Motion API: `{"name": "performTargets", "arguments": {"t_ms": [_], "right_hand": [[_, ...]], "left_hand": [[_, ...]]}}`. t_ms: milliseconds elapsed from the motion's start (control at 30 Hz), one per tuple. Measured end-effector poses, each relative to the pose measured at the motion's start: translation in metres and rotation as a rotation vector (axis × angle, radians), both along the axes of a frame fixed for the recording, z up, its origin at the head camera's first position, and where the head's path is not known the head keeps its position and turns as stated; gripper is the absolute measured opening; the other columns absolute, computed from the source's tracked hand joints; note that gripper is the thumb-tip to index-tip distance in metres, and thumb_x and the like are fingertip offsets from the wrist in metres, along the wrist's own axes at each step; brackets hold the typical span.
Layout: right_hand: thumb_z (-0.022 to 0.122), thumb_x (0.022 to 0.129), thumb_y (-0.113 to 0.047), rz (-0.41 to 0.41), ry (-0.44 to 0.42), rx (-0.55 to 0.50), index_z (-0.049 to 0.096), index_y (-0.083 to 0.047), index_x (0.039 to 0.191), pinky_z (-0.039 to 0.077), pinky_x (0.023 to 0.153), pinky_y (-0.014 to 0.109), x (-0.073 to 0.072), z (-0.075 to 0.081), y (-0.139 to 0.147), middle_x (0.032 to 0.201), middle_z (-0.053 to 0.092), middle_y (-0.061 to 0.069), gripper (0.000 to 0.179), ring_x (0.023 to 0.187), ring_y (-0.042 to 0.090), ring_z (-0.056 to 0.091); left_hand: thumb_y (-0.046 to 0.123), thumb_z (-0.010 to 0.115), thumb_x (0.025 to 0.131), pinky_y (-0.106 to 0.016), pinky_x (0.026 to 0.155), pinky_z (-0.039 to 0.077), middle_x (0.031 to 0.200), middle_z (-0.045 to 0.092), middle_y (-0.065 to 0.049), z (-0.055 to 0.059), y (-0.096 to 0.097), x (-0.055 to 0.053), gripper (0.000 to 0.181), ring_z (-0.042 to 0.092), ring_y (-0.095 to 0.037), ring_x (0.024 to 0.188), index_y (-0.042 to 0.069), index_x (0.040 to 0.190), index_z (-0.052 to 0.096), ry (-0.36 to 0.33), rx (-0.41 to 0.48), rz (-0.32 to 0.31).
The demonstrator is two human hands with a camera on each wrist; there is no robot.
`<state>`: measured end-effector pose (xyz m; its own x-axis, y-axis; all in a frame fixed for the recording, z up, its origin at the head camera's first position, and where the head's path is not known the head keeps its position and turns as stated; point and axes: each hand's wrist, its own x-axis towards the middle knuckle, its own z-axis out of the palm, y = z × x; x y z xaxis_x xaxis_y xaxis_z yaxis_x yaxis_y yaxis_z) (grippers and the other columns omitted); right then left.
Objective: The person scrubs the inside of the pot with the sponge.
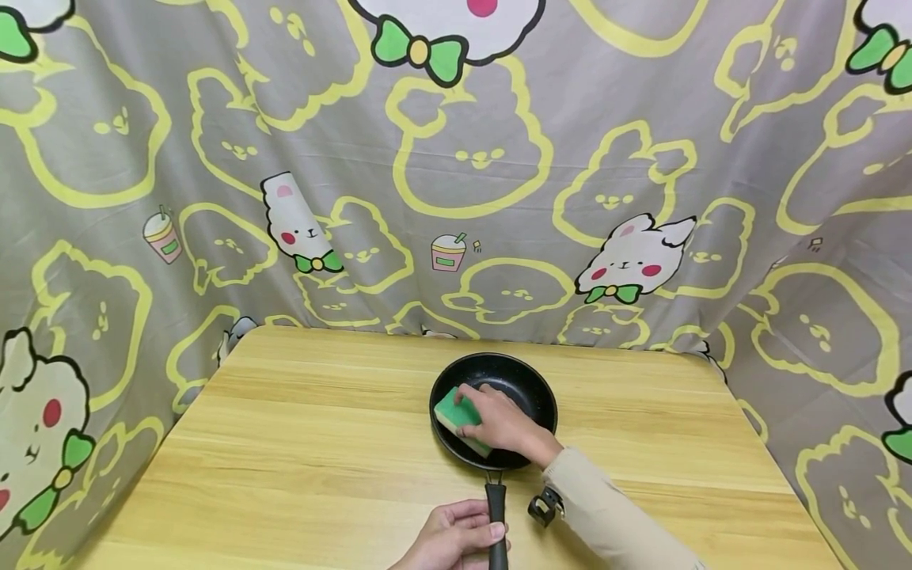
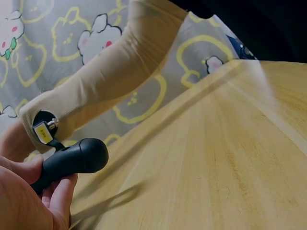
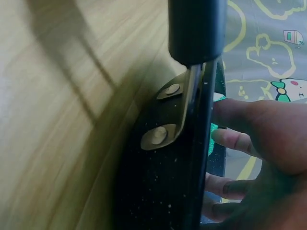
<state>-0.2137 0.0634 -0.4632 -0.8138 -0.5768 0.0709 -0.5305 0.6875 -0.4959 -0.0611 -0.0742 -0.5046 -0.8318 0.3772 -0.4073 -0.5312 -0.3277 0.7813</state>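
Observation:
A black frying pan [image 1: 530, 388] is over the wooden table, its handle [image 1: 496, 507] pointing toward me. My left hand [image 1: 456, 534] grips that handle, thumb on top and fingers beneath; the handle's rounded end [image 2: 93, 155] sticks out past the hand in the left wrist view. Inside the pan, my right hand [image 1: 502, 419] holds a green and yellow sponge [image 1: 456, 412] between thumb and fingers at the pan's left side. In the right wrist view the pan's riveted outer wall [image 3: 158, 177] hides most of the sponge, and my right hand [image 3: 259, 148] reaches over the rim.
The wooden table [image 1: 285, 435] spreads out on both sides of the pan. A patterned curtain [image 1: 342, 158] hangs behind and along the sides. A black wrist strap mount [image 1: 545, 507] hangs below the right sleeve [image 1: 606, 507], near the pan handle.

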Motion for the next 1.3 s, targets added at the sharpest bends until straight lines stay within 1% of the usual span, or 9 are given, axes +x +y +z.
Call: {"name": "performTargets", "arguments": {"t_ms": [267, 400, 467, 567, 633, 733, 1000, 1133, 1300], "right_hand": [[0.08, 0.092, -0.026, -0.029, 0.005, 0.004, 0.059, -0.017, 0.125, 0.052, 0.073, 0.044, -0.009, -0.002, -0.003, 0.114, 0.06, 0.018, 0.04, 0.091, 0.028, 0.059], [0.08, 0.092, -0.026, -0.036, 0.03, 0.007, 0.059, -0.017, 0.124, 0.054, 0.077, 0.049, -0.012, -0.003, -0.003, 0.118, 0.062, 0.023, 0.041, 0.101, 0.038, 0.062], [0.08, 0.092, -0.027, -0.043, 0.031, 0.012, 0.058, -0.017, 0.125, 0.054, 0.077, 0.05, -0.014, -0.004, -0.003, 0.119, 0.062, 0.024, 0.041, 0.102, 0.04, 0.062], [0.079, 0.093, -0.028, -0.06, 0.032, 0.03, 0.058, -0.018, 0.125, 0.053, 0.074, 0.047, -0.016, -0.004, -0.003, 0.115, 0.06, 0.021, 0.04, 0.096, 0.037, 0.061], [0.078, 0.094, -0.028, -0.066, 0.028, 0.038, 0.058, -0.018, 0.126, 0.051, 0.07, 0.042, -0.017, -0.004, -0.003, 0.11, 0.056, 0.016, 0.039, 0.088, 0.03, 0.057], [0.078, 0.094, -0.026, -0.069, 0.048, 0.056, 0.058, -0.019, 0.125, 0.05, 0.069, 0.041, -0.019, -0.004, -0.003, 0.107, 0.054, 0.014, 0.038, 0.084, 0.027, 0.053], [0.08, 0.092, -0.024, -0.066, 0.105, 0.09, 0.058, -0.02, 0.123, 0.052, 0.07, 0.044, -0.022, -0.004, -0.002, 0.107, 0.054, 0.015, 0.038, 0.086, 0.03, 0.053], [0.081, 0.091, -0.023, -0.071, 0.131, 0.102, 0.059, -0.02, 0.123, 0.052, 0.065, 0.042, -0.022, -0.005, -0.001, 0.107, 0.054, 0.014, 0.039, 0.086, 0.03, 0.052], [0.082, 0.09, -0.022, -0.084, 0.193, 0.161, 0.06, -0.021, 0.124, 0.052, 0.061, 0.042, -0.025, -0.007, 0.003, 0.108, 0.054, 0.012, 0.04, 0.086, 0.03, 0.051]], "left_hand": [[0.001, 0.07, 0.095, -0.041, 0.084, 0.061, 0.101, 0.07, -0.01, 0.001, 0.0, 0.0, 0.035, 0.072, -0.021, 0.091, -0.008, 0.128, 0.062, -0.003, 0.004, -0.006], [0.002, 0.071, 0.095, -0.041, 0.084, 0.062, 0.101, 0.071, -0.01, 0.001, 0.0, 0.0, 0.035, 0.072, -0.021, 0.091, -0.008, 0.127, 0.062, -0.006, -0.012, -0.002], [0.002, 0.071, 0.095, -0.041, 0.083, 0.062, 0.101, 0.071, -0.01, 0.001, 0.0, 0.0, 0.034, 0.072, -0.021, 0.091, -0.008, 0.126, 0.063, -0.006, -0.021, 0.004], [0.002, 0.071, 0.094, -0.041, 0.082, 0.062, 0.099, 0.071, -0.009, 0.001, 0.001, -0.001, 0.033, 0.072, -0.021, 0.09, -0.007, 0.125, 0.064, -0.009, -0.029, 0.01], [0.002, 0.071, 0.094, -0.04, 0.081, 0.062, 0.097, 0.072, -0.008, 0.001, 0.001, -0.001, 0.032, 0.072, -0.02, 0.089, -0.006, 0.124, 0.064, -0.009, -0.031, 0.014], [0.002, 0.072, 0.093, -0.04, 0.079, 0.063, 0.096, 0.072, -0.007, 0.001, 0.001, -0.001, 0.031, 0.072, -0.02, 0.089, -0.005, 0.123, 0.065, -0.004, -0.031, 0.02], [0.001, 0.072, 0.093, -0.04, 0.078, 0.063, 0.097, 0.071, -0.008, 0.003, 0.003, 0.0, 0.033, 0.072, -0.02, 0.088, -0.007, 0.124, 0.063, 0.004, -0.031, 0.025], [0.001, 0.072, 0.093, -0.039, 0.078, 0.063, 0.097, 0.07, -0.008, 0.003, 0.003, -0.001, 0.033, 0.072, -0.02, 0.087, -0.007, 0.124, 0.063, -0.004, -0.036, 0.02], [0.001, 0.072, 0.093, -0.038, 0.078, 0.063, 0.097, 0.071, -0.009, 0.002, 0.003, -0.001, 0.033, 0.072, -0.02, 0.087, -0.007, 0.124, 0.064, -0.003, -0.037, 0.016]]}}
